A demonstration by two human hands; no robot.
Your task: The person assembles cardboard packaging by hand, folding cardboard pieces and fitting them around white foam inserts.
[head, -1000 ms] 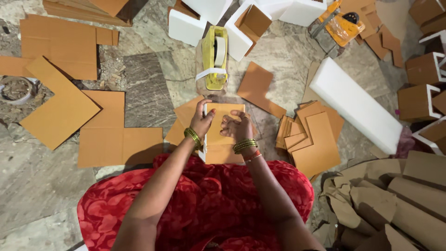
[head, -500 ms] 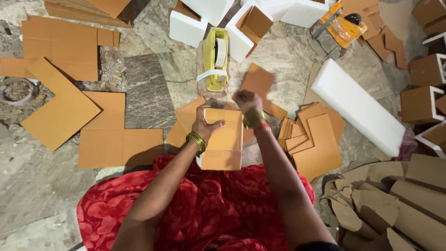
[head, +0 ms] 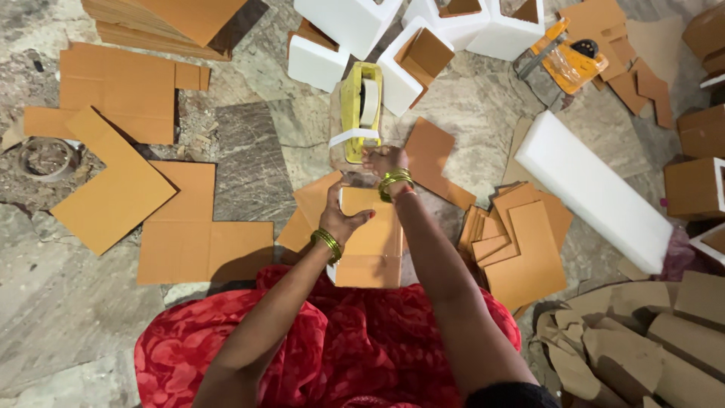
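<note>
Left hand (head: 341, 221) is gripping the small flat-sided brown cardboard box (head: 371, 240) at its near-left edge, box sitting just in front of the lap. Right hand (head: 384, 160) is reaching fwd, fingers closing on the yellow plastic tape dispenser (head: 359, 109) w/ its white tape roll; can't tell if clenched. Risk: smooth tape may be snagging or sticking crooked, & the light box could be sliding on the rough mottled stone floor (head: 249, 162).

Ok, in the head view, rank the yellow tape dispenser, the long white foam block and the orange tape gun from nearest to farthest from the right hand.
1. Yellow tape dispenser: just above the right hand, at its fingertips.
2. Long white foam block: farther out to the right, on the floor.
3. Orange tape gun: farthest, at the upper right.
</note>
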